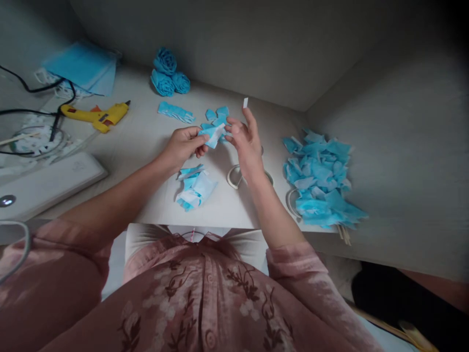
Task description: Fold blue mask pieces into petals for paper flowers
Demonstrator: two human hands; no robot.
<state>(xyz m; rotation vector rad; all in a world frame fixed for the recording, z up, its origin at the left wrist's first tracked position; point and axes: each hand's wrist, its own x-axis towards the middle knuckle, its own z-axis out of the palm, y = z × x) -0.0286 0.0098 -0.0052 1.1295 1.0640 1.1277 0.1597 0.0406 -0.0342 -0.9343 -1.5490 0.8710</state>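
Between thumb and fingers, my left hand (188, 142) pinches a blue and white piece of material (213, 135) over the middle of the table. My right hand (246, 139) is just right of that piece, fingers spread, with a small white strip (245, 102) on one raised fingertip. Behind the hands lie several small blue cut pieces (222, 111). Nearer the front edge rests a loose bunch of blue and white pieces (194, 188). Under my right wrist, a roll of tape (233, 177) is partly hidden.
Blue rolled flowers (164, 73) and a fringed blue strip (176, 112) are at the back. A yellow glue gun (104, 116), stacked blue masks (82, 66), cables and a white case (54, 183) occupy the left. A large blue pile (318, 168) with sticks (343, 234) lies right.
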